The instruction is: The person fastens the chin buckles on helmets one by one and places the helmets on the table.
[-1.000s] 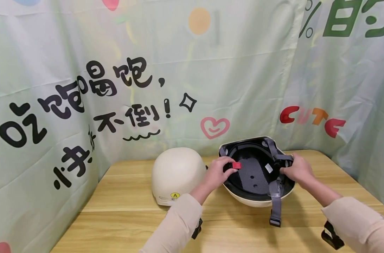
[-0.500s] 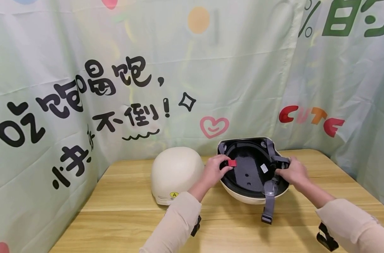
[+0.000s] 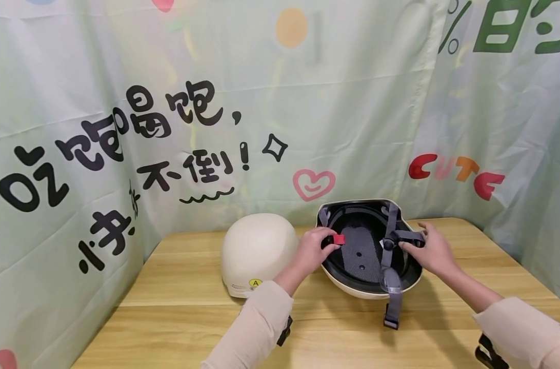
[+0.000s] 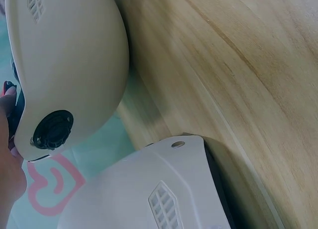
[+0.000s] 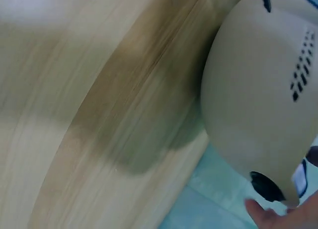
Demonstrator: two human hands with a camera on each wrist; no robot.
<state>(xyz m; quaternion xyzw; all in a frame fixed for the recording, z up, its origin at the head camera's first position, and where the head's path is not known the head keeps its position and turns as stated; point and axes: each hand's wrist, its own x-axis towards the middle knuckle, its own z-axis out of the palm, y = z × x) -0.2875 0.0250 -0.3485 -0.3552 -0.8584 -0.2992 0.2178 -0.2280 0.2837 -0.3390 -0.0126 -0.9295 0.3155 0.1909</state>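
Observation:
A cream helmet (image 3: 354, 289) lies upturned on the table, its black padded inside facing me. At its left rim my left hand (image 3: 313, 250) pinches a black buckle with a red tab (image 3: 338, 239). My right hand (image 3: 434, 250) is at the right rim, thumb reaching over the edge and index finger raised apart from it. A grey strap (image 3: 392, 277) runs down from a black strap divider (image 3: 390, 243) inside the shell and hangs over the front rim, ending in a black clip (image 3: 391, 318). In the right wrist view, fingers (image 5: 258, 214) show beside the shell's black knob (image 5: 267, 187).
A second cream helmet (image 3: 259, 251), dome up with a yellow "A" sticker (image 3: 255, 283), stands left of the upturned one, partly behind my left forearm. Both are on a wooden table (image 3: 187, 292). A printed cloth curtain (image 3: 354, 102) hangs close behind the table.
The upturned helmet has shifted slightly left. My right fingers have spread, and the strap divider has moved inward from the right rim. My left hand keeps its pinch on the buckle.

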